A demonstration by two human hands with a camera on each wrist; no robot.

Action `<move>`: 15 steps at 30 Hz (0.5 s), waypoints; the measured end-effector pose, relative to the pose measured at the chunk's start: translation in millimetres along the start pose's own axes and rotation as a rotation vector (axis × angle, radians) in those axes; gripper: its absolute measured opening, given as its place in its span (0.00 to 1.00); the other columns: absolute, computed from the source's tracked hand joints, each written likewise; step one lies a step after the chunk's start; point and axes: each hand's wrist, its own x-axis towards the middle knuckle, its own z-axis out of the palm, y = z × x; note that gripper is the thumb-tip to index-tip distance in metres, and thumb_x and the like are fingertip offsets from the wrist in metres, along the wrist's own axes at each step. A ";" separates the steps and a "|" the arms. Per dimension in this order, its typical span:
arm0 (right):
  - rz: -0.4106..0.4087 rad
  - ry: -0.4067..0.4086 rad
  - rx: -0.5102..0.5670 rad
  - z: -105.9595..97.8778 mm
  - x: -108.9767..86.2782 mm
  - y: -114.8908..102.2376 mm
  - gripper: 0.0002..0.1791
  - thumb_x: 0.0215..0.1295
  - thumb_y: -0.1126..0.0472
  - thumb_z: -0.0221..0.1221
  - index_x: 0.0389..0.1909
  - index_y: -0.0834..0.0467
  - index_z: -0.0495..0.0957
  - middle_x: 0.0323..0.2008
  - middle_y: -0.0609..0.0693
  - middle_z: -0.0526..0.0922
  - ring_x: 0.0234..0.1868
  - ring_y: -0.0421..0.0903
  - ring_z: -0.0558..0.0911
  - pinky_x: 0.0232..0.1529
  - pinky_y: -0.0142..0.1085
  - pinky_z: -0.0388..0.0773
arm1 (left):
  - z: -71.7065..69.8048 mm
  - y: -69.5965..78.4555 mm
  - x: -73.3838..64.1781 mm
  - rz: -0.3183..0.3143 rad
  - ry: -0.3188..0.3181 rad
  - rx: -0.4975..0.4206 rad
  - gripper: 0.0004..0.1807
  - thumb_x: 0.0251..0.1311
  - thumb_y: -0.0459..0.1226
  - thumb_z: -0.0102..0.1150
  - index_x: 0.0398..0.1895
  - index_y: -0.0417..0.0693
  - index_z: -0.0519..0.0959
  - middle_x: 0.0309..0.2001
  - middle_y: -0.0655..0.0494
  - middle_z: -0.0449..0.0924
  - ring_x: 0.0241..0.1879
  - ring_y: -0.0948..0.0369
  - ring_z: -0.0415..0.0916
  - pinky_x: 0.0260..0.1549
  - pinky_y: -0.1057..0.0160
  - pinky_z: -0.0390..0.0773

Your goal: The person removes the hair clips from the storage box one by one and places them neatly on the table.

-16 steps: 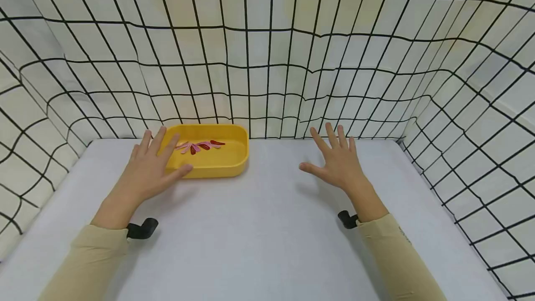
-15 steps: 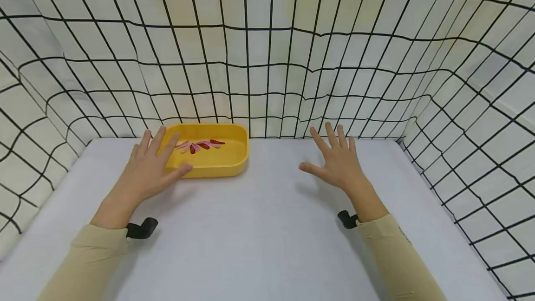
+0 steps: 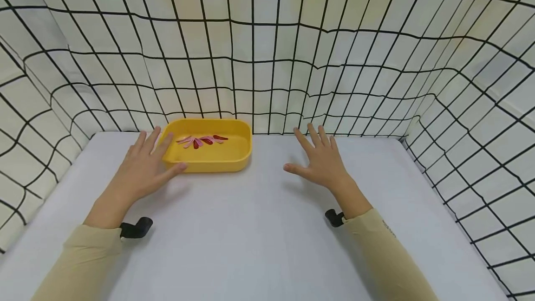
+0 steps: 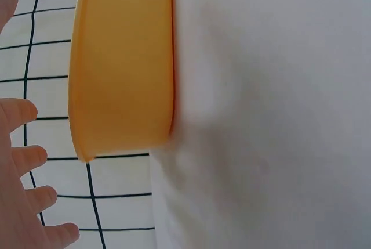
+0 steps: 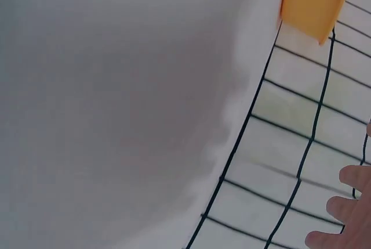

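A shallow yellow tray [image 3: 217, 166] stands at the back of the white table, left of the middle. On its floor lies a row of small slender red and pink pieces [image 3: 202, 141], too small to name. My left hand [image 3: 140, 171] hovers with spread fingers at the tray's left front corner, holding nothing. The left wrist view shows its fingers [image 4: 29, 159] beside the tray's outer wall [image 4: 124, 63]. To the right of the tray, my right hand [image 3: 322, 161] is spread above the table with nothing in it; its fingertips [image 5: 342, 208] show in the right wrist view.
Black grid netting [image 3: 271, 59] over white sheeting rises along the back and both sides of the white tabletop [image 3: 251, 240]. A black wrist device [image 3: 137, 228] sits on the left wrist, and another black device [image 3: 334, 218] on the right.
The right hand has shifted a little left, toward the tray. My head view has tilted slightly, so tray and netting sit a bit higher and further right. The left hand barely moved.
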 end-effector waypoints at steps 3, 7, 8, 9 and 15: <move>-0.032 -0.022 -0.004 2.3 8.1 -13.3 0.58 0.53 0.17 0.49 0.80 0.37 0.40 0.80 0.55 0.41 0.79 0.62 0.41 0.75 0.65 0.44 | 0.5 -8.0 -2.3 -0.023 0.008 -0.030 0.54 0.62 0.68 0.50 0.81 0.48 0.45 0.80 0.37 0.37 0.76 0.32 0.33 0.67 0.25 0.46; -0.068 -0.061 -0.013 5.2 19.8 -31.5 0.59 0.53 0.15 0.45 0.80 0.37 0.37 0.80 0.56 0.41 0.80 0.61 0.41 0.75 0.64 0.44 | 2.1 -20.1 -4.6 -0.060 -0.015 -0.060 0.56 0.60 0.69 0.52 0.81 0.51 0.42 0.80 0.40 0.34 0.76 0.34 0.29 0.67 0.26 0.44; -0.073 -0.070 -0.015 6.1 23.0 -35.8 0.59 0.53 0.15 0.44 0.80 0.37 0.37 0.80 0.55 0.41 0.80 0.60 0.41 0.76 0.64 0.43 | 2.9 -22.8 -4.3 -0.070 -0.027 -0.069 0.57 0.59 0.70 0.52 0.81 0.52 0.41 0.80 0.40 0.33 0.76 0.34 0.29 0.67 0.25 0.44; -0.079 -0.077 -0.015 7.1 26.1 -39.7 0.59 0.53 0.14 0.44 0.80 0.37 0.36 0.81 0.55 0.41 0.80 0.60 0.41 0.76 0.64 0.43 | 4.1 -25.6 -3.4 -0.080 -0.039 -0.074 0.58 0.59 0.70 0.53 0.81 0.52 0.40 0.80 0.41 0.32 0.76 0.34 0.29 0.66 0.24 0.44; -0.114 -0.108 0.015 17.9 47.6 -67.6 0.60 0.53 0.15 0.47 0.80 0.39 0.37 0.81 0.53 0.41 0.80 0.57 0.42 0.76 0.62 0.43 | 10.6 -45.5 2.1 -0.105 -0.098 -0.119 0.60 0.58 0.69 0.55 0.81 0.48 0.39 0.79 0.35 0.35 0.75 0.30 0.32 0.66 0.23 0.43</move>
